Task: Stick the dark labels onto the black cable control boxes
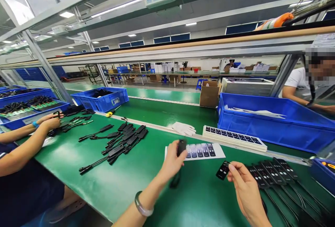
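My left hand (171,162) is closed round a small black controller (181,146), raised over the bench; its cable dangles below, blurred. Between the thumb and fingers of my right hand (243,183) is a black label (222,170) with printed button marks. Behind my hands lies a white label sheet (220,152) with several dark labels in a row, partly covered by my left hand. To the right, several labelled controllers (273,174) rest side by side, cables trailing forward. Left of my hands is a pile of plain black controllers (127,138) with cables.
A stack of label sheets (235,139) and a white glove (183,128) lie along the bench's back strip. Blue bins stand behind, one large bin (261,129) at right. A co-worker's hands (53,120) handle dark parts at left; another person sits far right.
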Demonstrator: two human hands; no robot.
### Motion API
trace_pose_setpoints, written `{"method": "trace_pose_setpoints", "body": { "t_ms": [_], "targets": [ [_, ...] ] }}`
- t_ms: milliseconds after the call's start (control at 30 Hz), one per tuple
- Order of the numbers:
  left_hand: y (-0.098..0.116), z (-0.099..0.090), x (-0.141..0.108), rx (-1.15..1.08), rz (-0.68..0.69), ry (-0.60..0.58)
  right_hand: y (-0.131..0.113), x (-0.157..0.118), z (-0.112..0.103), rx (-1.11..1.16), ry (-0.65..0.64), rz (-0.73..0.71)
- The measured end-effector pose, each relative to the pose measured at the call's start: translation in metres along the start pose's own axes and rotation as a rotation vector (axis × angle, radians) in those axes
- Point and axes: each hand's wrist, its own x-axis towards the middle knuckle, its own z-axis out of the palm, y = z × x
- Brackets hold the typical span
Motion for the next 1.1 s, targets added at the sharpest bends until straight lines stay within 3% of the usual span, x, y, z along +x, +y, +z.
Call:
{"method": "trace_pose_setpoints", "body": {
  "t_ms": [67,133,233,400,667,1100],
  "targets": [
    [0.005,0.037,-0.018,-0.121,-0.073,-0.127,-0.002,-0.002,-0.001,0.013,-0.005,0.001],
    [0.005,0.063,-0.034,-0.439,-0.243,-0.246,-0.004,-0.004,-0.001,0.013,-0.013,-0.006],
    [0.002,0.079,-0.050,-0.679,-0.342,-0.370,-0.007,-0.007,-0.003,-0.015,-0.033,-0.028],
    [0.005,0.072,-0.058,-0.790,-0.315,-0.526,-0.008,-0.011,-0.003,-0.062,-0.064,-0.049],
    [0.010,0.069,-0.067,-0.865,-0.412,-0.685,-0.004,-0.016,0.005,-0.173,-0.086,-0.013],
    [0.013,0.067,-0.066,-0.900,-0.425,-0.746,-0.006,-0.021,0.010,-0.199,-0.125,0.018]
  ]
}}
